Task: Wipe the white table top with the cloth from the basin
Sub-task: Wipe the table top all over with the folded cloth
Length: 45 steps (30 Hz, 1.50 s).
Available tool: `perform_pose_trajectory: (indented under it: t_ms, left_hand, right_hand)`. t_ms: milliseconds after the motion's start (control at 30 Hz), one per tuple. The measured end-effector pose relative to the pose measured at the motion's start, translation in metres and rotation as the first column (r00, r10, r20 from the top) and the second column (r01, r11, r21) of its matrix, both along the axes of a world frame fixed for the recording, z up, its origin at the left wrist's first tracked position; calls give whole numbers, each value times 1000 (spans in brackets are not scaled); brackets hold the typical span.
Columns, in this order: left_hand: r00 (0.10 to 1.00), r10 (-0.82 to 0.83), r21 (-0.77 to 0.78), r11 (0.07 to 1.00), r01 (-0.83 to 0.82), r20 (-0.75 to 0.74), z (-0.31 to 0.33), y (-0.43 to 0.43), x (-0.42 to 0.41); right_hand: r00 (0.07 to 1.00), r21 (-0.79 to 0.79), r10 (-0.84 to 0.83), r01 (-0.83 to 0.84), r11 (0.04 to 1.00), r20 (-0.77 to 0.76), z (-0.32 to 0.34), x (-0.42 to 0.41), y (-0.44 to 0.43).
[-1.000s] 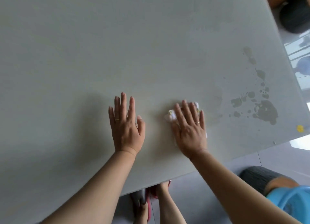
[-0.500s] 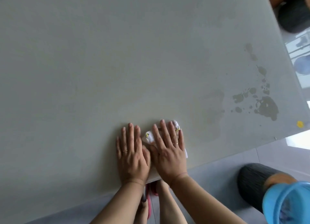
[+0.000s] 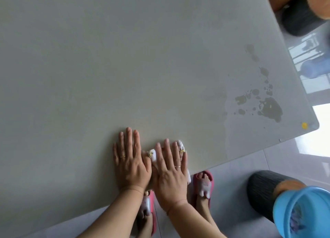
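- At the near edge of the smooth, matt white tabletop (image 3: 125, 59), the small white cloth with yellow printed marks (image 3: 180, 146) lay flat under the right hand (image 3: 171, 173), with only its corners showing beside the fingers (image 3: 167, 148).
- The right hand's fingers were stretched out straight and slightly spread, palm pressing down on the cloth instead of pinching it.
- The left hand (image 3: 131, 163) lay flat on the bare tabletop just beside it, fingers straight and close together, its thumb side touching the cloth's edge.
- The cloth looked thin and limp, so an even, flat palm seemed the best way to keep it from bunching up.
- A patch of dark wet blotches (image 3: 269, 109) and a small yellow speck (image 3: 304, 125) remained near the right corner, well apart from the cloth; the wiping probably needed to reach there in overlapping passes.
- The round blue plastic basin (image 3: 303, 212) sat low at the right, off the tabletop, resting on a dark ribbed cylindrical stool (image 3: 262, 189).
- The floor below was glossy tile (image 3: 250, 166).
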<state>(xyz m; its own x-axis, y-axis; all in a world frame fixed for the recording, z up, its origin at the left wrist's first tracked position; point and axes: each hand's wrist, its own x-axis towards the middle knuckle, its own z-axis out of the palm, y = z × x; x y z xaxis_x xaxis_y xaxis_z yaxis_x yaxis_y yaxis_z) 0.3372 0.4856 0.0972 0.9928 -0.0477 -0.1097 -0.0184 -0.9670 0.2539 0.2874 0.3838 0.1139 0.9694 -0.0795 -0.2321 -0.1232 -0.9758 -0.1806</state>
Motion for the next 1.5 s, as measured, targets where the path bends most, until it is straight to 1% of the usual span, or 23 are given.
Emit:
perform_pose_trajectory:
  t_ms: [67, 133, 200, 300, 400, 433, 467, 500, 533, 600, 667, 733, 800, 867, 933, 1033, 1100, 1167, 1233, 1300, 1367, 1433, 1500]
  left_hand:
    - [1000, 3, 5, 1000, -3, 22, -2, 1, -1]
    - [999, 9, 9, 1000, -9, 43, -2, 0, -2]
    - [998, 11, 16, 1000, -12, 57, -2, 0, -2]
    - [998, 17, 27, 999, -19, 58, -3, -1, -2]
    - [998, 26, 36, 999, -28, 63, -3, -3, -2]
    - [997, 28, 42, 999, -31, 69, -2, -4, -2]
    - [996, 41, 47, 998, -44, 75, -1, -6, -2]
    - [994, 68, 50, 996, -72, 80, 1, -9, -1]
    - [991, 103, 49, 993, -107, 79, 4, -14, 0]
    - [985, 154, 34, 987, -157, 73, 10, -33, 6]
    - [990, 124, 6, 992, -124, 70, 16, -62, 17]
    - [995, 67, -20, 998, -66, 70, 18, -95, 32]
    - [997, 41, -43, 998, -38, 68, 18, -130, 53]
    - [998, 25, -57, 998, -22, 53, 17, -161, 75]
    - [999, 30, -56, 998, -28, 31, 11, -183, 91]
    - [998, 65, -18, 998, -65, 1, 0, -194, 97]
    - [997, 74, 3, 997, -74, 12, -1, -195, 95]
    - [997, 77, 6, 997, -78, 13, 0, -195, 95]
    - [997, 81, 4, 997, -81, 15, 3, -195, 97]
    - [997, 77, 3, 997, -77, 18, 5, -195, 98]
    - [997, 77, 7, 997, -78, 26, 6, -195, 98]
    - [996, 87, 9, 996, -87, 21, 6, -196, 97]
    - [996, 90, 7, 996, -90, 20, 6, -196, 98]
  right_hand:
    - [984, 59, 178, -178, 982, 17, -2, -1, -33]
    - [970, 26, 240, -241, 970, 21, -1, 0, -89]
    - [992, -12, 122, -122, 993, 38, 1, 8, -154]
    - [990, -50, -137, 138, 989, 13, 5, 23, -226]
    - [889, -65, -457, 457, 887, 11, -1, 35, -220]
    - [847, -57, -532, 531, 845, 5, -3, 37, -202]
    - [840, -43, -543, 542, 839, 3, -4, 36, -180]
    - [879, -27, -476, 476, 879, 19, -6, 31, -156]
    - [939, -18, -342, 343, 939, 42, -6, 23, -133]
    - [999, -1, -8, 8, 1000, 48, -3, 6, -110]
    - [967, 43, 246, -250, 967, 70, -5, 6, -134]
    - [934, 32, 351, -353, 935, 69, -8, 12, -181]
    - [965, -20, 249, -248, 968, 80, -9, 21, -236]
    - [997, -43, 58, -56, 998, 56, -6, 28, -287]
    - [992, -55, -124, 126, 991, 34, -5, 31, -319]
    - [931, -69, -365, 365, 928, 17, -7, 38, -318]
    - [900, -60, -436, 437, 898, 22, -9, 43, -290]
    - [951, -19, -306, 307, 952, 46, -9, 45, -249]
    - [998, 13, -44, 43, 999, 51, -8, 43, -210]
    - [982, 48, 179, -182, 982, 52, -9, 46, -204]
    - [935, 86, 347, -352, 932, 70, -11, 59, -235]
    - [931, 45, 356, -360, 932, 76, -10, 78, -281]
    - [991, -3, 123, -123, 992, 57, -8, 100, -321]
